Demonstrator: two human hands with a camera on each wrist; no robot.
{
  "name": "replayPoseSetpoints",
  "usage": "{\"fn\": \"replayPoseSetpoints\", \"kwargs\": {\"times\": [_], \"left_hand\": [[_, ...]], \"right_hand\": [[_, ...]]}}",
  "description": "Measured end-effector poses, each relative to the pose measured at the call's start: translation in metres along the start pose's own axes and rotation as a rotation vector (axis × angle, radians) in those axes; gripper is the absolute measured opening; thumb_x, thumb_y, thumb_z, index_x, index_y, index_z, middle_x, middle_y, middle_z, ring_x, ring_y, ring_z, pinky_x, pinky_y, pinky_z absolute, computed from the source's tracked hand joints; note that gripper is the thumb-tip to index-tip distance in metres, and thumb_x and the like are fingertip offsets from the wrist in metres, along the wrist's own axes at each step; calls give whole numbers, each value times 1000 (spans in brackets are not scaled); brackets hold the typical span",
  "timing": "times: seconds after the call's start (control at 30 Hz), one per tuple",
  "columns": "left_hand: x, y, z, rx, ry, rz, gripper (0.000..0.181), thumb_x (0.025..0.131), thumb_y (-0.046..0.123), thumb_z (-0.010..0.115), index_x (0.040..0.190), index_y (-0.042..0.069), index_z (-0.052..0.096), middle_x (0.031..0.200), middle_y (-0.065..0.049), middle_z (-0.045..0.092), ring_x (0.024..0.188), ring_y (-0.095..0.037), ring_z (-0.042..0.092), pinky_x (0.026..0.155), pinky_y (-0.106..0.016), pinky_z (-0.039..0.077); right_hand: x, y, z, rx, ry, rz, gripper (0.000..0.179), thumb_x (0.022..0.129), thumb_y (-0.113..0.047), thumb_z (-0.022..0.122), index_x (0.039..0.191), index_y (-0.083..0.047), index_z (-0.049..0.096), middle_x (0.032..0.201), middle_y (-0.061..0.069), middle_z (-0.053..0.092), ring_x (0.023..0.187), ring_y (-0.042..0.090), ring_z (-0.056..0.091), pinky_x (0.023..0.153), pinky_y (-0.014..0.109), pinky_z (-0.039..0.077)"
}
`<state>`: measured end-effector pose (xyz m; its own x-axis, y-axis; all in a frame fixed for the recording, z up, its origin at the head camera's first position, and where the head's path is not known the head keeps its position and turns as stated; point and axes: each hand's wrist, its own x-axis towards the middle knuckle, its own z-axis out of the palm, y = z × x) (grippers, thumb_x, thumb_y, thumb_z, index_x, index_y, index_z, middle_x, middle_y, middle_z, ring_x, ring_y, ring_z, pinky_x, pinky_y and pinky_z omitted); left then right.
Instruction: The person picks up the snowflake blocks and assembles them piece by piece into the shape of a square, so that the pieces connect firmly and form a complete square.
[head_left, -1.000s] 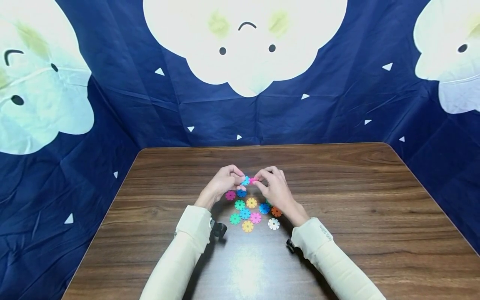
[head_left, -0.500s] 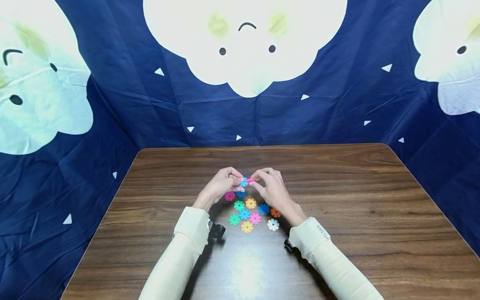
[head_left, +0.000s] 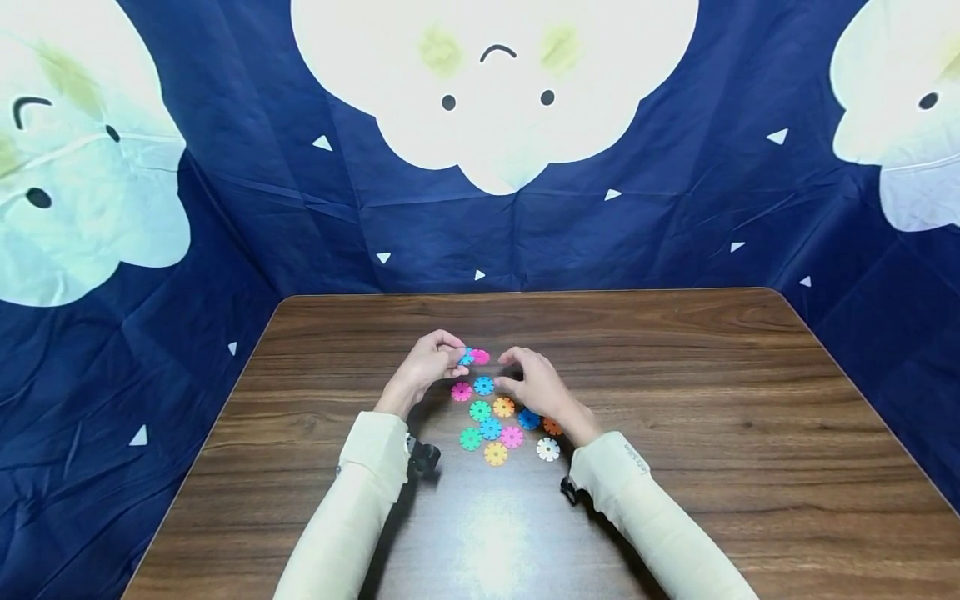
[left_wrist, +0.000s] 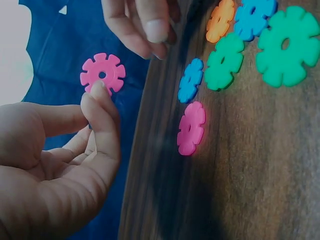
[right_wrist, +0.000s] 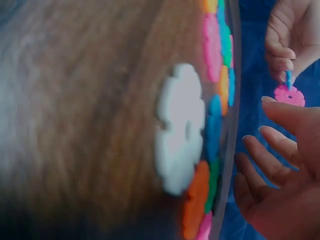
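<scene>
My left hand (head_left: 423,368) pinches a blue notched disc (head_left: 466,357), a flower-shaped interlocking piece, above the table. Joined to it at an angle is a pink notched disc (head_left: 481,357). In the left wrist view the pink disc (left_wrist: 90,75) faces the camera past the fingertips, while the blue one is hidden by the fingers. The right wrist view shows the blue disc (right_wrist: 288,79) edge-on, slotted into the pink one. Just to the right, my right hand (head_left: 542,385) holds nothing; its thumb and fingers are apart, near a loose blue disc (head_left: 483,392).
Several loose discs lie on the wooden table (head_left: 712,400) between the forearms, among them a magenta disc (head_left: 461,397), green disc (head_left: 470,444), yellow disc (head_left: 496,460), white disc (head_left: 542,451) and orange disc (head_left: 552,430). A blue curtain (head_left: 442,225) hangs behind the table.
My right hand has let go of the pink disc and drawn back slightly toward me. The left hand has shifted left, carrying the joined blue and pink discs.
</scene>
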<state>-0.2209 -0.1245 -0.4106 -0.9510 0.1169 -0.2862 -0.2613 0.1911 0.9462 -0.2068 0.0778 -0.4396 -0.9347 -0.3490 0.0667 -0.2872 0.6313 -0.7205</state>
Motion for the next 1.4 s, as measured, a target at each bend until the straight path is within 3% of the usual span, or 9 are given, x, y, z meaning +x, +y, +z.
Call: {"fn": "replayPoseSetpoints", "kwargs": {"times": [0.27,0.6,0.87,1.0,1.17,1.4], "left_hand": [[-2,3,-2,-9,5,5,11,97,3,49,106,-4,50,88,-9,58,67,-11,64,86,-39,55],[-2,3,-2,-27,4,14,10,97,1,49,105,-5,49,83,-7,57,65,-11,63,83,-37,56],[-1,-2,-4,4,1,-9,11,98,5,49,107,-2,49,85,-7,58,67,-11,63,67,-21,53],[-2,-3,-6,6,6,-6,12,98,4,48,107,-3,49,86,-8,58,67,-11,63,66,-20,53],[-2,-3,-6,-21,-4,8,14,97,1,49,109,-4,49,87,-8,57,68,-11,64,69,-22,55],[-3,-2,-4,-37,-33,16,15,96,-1,48,109,-7,51,90,-9,58,69,-11,64,76,-26,57]], "right_hand": [[6,-2,12,-125,-46,-23,35,84,-27,74,112,-8,64,117,9,61,113,29,52,100,46,39],[5,-7,18,-207,-77,41,28,84,-28,75,106,-14,65,119,5,53,115,27,44,98,45,35],[3,-5,17,-208,-35,38,21,82,-27,77,88,-19,58,102,1,58,108,27,47,91,46,30],[2,-2,11,-94,-23,25,20,84,-25,74,82,-18,56,86,-4,61,96,22,52,87,41,34],[-1,1,-1,155,5,88,17,86,-20,72,86,-14,55,73,0,61,63,14,49,63,29,41],[-3,5,-10,266,81,134,16,84,-17,74,88,-13,59,90,0,71,79,14,61,66,26,45]]}}
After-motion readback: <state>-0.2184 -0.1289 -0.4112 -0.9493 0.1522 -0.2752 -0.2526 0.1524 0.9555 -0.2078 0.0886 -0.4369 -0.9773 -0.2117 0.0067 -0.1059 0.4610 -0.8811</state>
